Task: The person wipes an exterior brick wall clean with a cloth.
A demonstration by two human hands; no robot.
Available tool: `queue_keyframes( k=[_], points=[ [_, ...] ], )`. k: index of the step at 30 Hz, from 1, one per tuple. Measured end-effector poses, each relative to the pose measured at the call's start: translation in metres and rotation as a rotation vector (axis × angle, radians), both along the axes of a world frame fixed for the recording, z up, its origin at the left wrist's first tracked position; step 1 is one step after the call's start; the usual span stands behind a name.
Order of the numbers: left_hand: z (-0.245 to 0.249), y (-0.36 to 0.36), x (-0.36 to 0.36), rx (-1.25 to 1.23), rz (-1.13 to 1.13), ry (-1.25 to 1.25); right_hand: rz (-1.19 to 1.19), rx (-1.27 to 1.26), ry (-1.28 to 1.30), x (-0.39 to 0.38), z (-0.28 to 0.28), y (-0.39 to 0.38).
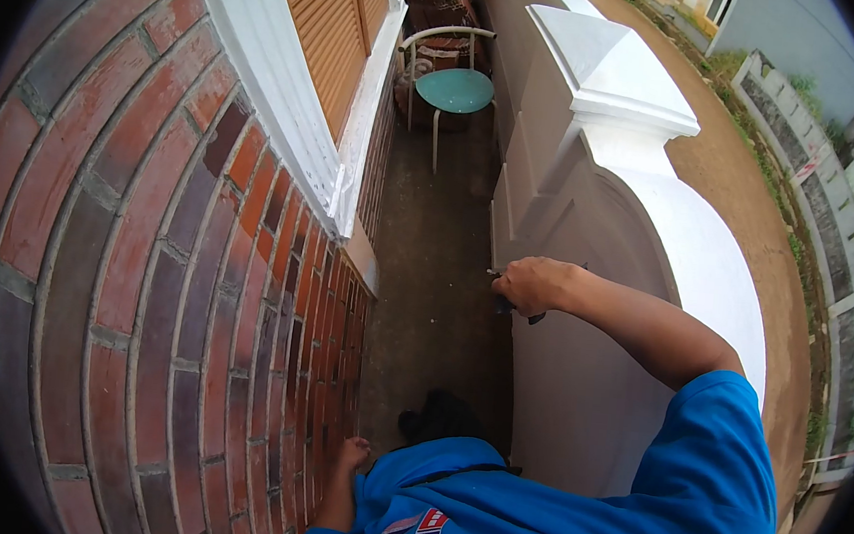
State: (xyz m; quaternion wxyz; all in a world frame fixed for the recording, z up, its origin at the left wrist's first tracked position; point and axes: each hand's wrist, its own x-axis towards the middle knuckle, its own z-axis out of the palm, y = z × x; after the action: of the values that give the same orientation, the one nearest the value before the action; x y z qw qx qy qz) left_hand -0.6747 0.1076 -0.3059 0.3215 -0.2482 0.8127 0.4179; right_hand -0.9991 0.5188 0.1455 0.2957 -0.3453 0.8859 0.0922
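Note:
My right hand (531, 285) reaches forward over the narrow passage, beside the white boundary wall (589, 380). Its fingers are closed round something small and dark, with bits of it showing below the hand; I cannot tell what it is. My left hand (354, 452) hangs low at my side, close to the brick wall (172, 317). Its fingers are curled in, and nothing shows in them.
A metal-framed chair (455, 91) with a round green seat stands at the far end of the concrete floor (428, 257). A shuttered window (330, 33) with a white frame is on the left. Beyond the wall's white pillar (608, 65) runs a dirt road (725, 170).

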Motion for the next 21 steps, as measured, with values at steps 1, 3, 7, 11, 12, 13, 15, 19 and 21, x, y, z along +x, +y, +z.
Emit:
queue_keyframes(
  k=[1, 3, 7, 11, 12, 13, 15, 19, 21],
  points=[
    [0.002, 0.001, 0.000, -0.003, -0.001, 0.013, -0.008, 0.000, 0.000, 0.000, 0.000, 0.000],
    [0.006, 0.001, -0.001, -0.012, 0.006, -0.001, -0.026, -0.003, 0.001, 0.000, 0.000, -0.001],
    [0.008, 0.000, -0.004, 0.052, 0.090, -0.039, -0.016, -0.001, 0.001, 0.002, 0.006, -0.002],
    [0.007, 0.000, -0.005, 0.085, 0.107, -0.083, -0.013, 0.006, 0.006, 0.002, 0.007, -0.002],
    [0.014, 0.001, -0.007, 0.071, 0.096, -0.107, -0.017, 0.010, 0.006, 0.002, 0.006, -0.002],
    [0.021, 0.003, -0.008, 0.058, 0.085, -0.128, -0.015, 0.005, 0.006, 0.002, 0.005, -0.002],
    [0.025, 0.005, -0.013, 0.040, 0.039, -0.116, -0.010, -0.003, 0.008, 0.002, 0.005, -0.002],
    [0.029, 0.006, -0.012, -0.021, -0.065, -0.076, -0.012, 0.006, 0.003, 0.002, 0.004, -0.002],
    [0.033, 0.007, -0.013, -0.057, -0.092, -0.068, -0.016, -0.007, 0.005, 0.001, 0.000, 0.000]
  ],
)
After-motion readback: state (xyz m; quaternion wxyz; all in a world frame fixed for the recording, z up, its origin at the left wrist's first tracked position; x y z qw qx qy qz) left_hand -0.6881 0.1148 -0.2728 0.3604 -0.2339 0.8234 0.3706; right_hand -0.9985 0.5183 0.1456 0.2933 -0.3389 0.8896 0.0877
